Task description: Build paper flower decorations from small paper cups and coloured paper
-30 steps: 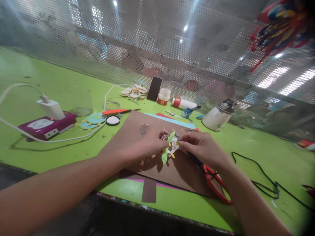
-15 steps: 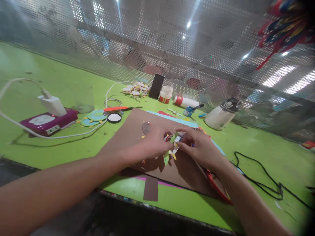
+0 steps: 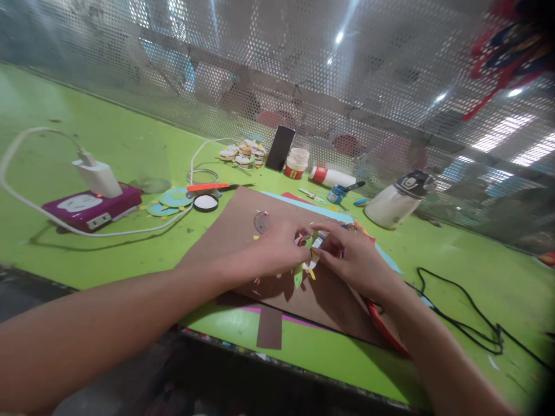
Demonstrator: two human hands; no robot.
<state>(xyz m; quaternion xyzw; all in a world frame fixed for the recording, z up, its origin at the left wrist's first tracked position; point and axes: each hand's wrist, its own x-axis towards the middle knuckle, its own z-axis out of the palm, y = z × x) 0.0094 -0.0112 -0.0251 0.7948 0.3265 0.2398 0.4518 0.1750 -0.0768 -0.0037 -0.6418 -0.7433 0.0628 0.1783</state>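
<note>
Both hands meet over a sheet of brown card (image 3: pixel 229 237) on the green table. Between them is a small paper craft piece (image 3: pixel 309 261), a white ring with a green leaf-like strip and yellow tabs. My left hand (image 3: pixel 284 248) pinches it from the left, thumb and fingers closed. From the right, my right hand (image 3: pixel 353 254) closes thumb and fingertips on its other side. Fingers hide much of the piece. Red-handled scissors (image 3: pixel 384 329) lie partly under my right forearm. Small paper scraps and a round drawn mark (image 3: pixel 261 222) show on the card.
A purple power strip (image 3: pixel 93 208) with a white charger stands at left, near blue-green paper discs (image 3: pixel 176 197) and an orange knife (image 3: pixel 208 187). Behind are a phone (image 3: pixel 280 148), paper cups (image 3: pixel 297 163), a paint jar (image 3: pixel 336 194) and a white bottle (image 3: pixel 396 202). A black cable (image 3: pixel 459 312) lies right.
The view has shifted slightly, so everything sits a little to the right and higher. Both hands keep their hold on the paper piece, with hardly any change in finger position.
</note>
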